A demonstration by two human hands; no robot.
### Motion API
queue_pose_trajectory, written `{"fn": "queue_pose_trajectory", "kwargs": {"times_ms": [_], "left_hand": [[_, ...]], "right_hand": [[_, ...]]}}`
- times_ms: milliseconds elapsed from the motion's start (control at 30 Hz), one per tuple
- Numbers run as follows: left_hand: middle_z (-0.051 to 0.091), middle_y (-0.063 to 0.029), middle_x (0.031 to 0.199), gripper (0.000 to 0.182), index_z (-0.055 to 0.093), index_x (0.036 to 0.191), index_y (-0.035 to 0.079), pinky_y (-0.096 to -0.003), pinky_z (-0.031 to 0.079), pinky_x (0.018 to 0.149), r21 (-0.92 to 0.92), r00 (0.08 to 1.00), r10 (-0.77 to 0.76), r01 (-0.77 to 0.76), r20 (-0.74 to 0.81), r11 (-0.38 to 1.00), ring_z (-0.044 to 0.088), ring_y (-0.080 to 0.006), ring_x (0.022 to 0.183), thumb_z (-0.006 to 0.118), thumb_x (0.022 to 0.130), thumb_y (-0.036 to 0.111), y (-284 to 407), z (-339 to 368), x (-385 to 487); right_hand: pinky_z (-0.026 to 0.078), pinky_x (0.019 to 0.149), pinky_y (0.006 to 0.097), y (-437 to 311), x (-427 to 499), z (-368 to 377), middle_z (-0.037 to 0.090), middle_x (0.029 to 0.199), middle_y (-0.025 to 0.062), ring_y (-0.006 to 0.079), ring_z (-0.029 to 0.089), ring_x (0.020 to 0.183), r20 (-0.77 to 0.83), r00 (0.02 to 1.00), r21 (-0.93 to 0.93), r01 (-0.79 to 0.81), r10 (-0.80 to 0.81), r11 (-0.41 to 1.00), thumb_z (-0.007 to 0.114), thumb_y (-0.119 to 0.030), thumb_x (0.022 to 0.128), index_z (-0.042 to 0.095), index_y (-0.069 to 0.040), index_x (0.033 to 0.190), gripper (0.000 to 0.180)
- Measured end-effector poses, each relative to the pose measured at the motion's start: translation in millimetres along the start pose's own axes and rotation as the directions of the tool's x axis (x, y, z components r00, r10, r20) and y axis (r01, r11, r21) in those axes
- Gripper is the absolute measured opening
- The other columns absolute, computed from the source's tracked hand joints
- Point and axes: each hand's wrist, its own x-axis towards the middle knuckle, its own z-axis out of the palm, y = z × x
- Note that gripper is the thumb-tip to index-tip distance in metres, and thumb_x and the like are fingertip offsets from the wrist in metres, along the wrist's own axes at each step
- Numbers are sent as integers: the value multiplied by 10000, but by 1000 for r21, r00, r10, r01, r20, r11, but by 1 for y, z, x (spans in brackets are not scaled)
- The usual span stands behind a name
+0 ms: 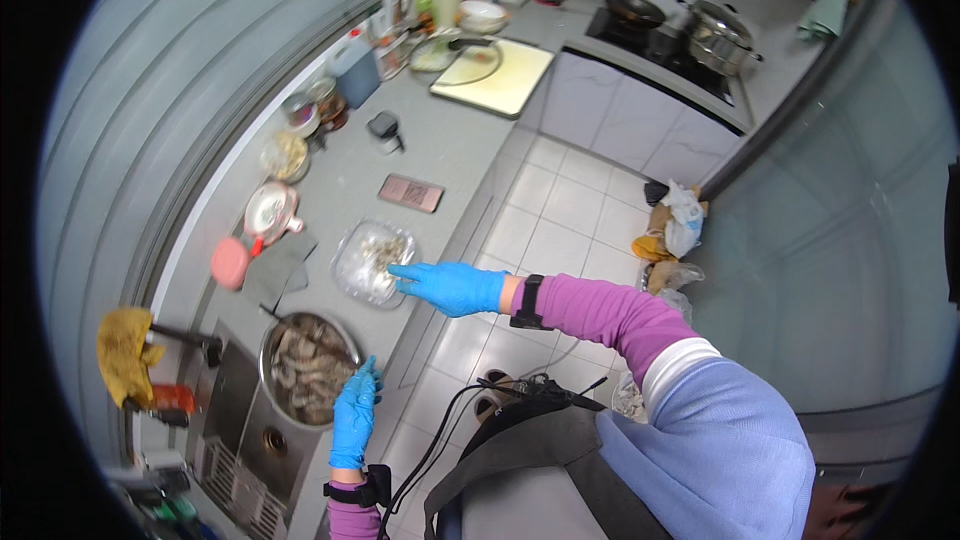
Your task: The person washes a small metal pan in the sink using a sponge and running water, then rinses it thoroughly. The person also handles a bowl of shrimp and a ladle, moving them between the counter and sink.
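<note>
My right hand [450,289], in a blue glove, reaches over the near edge of a clear plastic tray [345,274]. Small pale pieces of food [384,251] lie in the tray by its fingertips; whether the fingers pinch a piece cannot be told. My left hand [355,411], also in a blue glove, is at the right rim of a round steel bowl [264,360]. Greyish raw shrimp [307,367] fill much of this bowl. The left fingers are close together, and what they touch or hold is partly hidden.
A steel sink [247,420] lies beside and under the bowl. Along the counter are a pink phone [411,193], a small dark-lidded jar [385,129], a cutting board [502,82] and a grey cloth [277,266]. A pan [634,9] and steamer pot [716,34] stand on the hob.
</note>
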Motion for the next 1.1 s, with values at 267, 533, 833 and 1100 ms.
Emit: {"fn": "queue_pose_trajectory", "kwargs": {"times_ms": [267,533,833,1100], "left_hand": [[573,-18,935,524,397,1374,37,-221,434,805,241,926,82,-180,369,954,504,-77,842,568,884,115,61,97,99],[599,-56,1011,572,366,1398,70,-251,449,844,194,855,147,-275,498,942,540,-107,907,601,883,155,139,254,229],[597,-62,1037,637,270,1445,112,-214,453,763,155,832,139,-259,537,953,547,-101,872,586,891,112,211,378,351],[592,-95,1111,632,299,1438,164,-279,491,785,209,829,164,-317,535,925,590,-161,923,598,883,105,259,449,519]], "right_hand": [[500,867,410,87,-161,-80,333,1420,186,368,491,1159,-238,919,-70,-339,315,938,458,38,774,449,-25,1265,496],[475,900,432,210,-334,-148,371,1405,169,354,497,1153,-352,766,-131,-610,538,782,451,-38,828,428,-38,1293,465],[434,964,405,323,-412,-206,442,1353,179,337,500,1169,-313,654,-26,-730,688,683,454,-82,851,423,-50,1322,473],[444,942,405,470,-440,-239,471,1318,191,342,522,1127,-386,638,-37,-732,666,680,464,-71,831,420,-25,1315,489]]}}
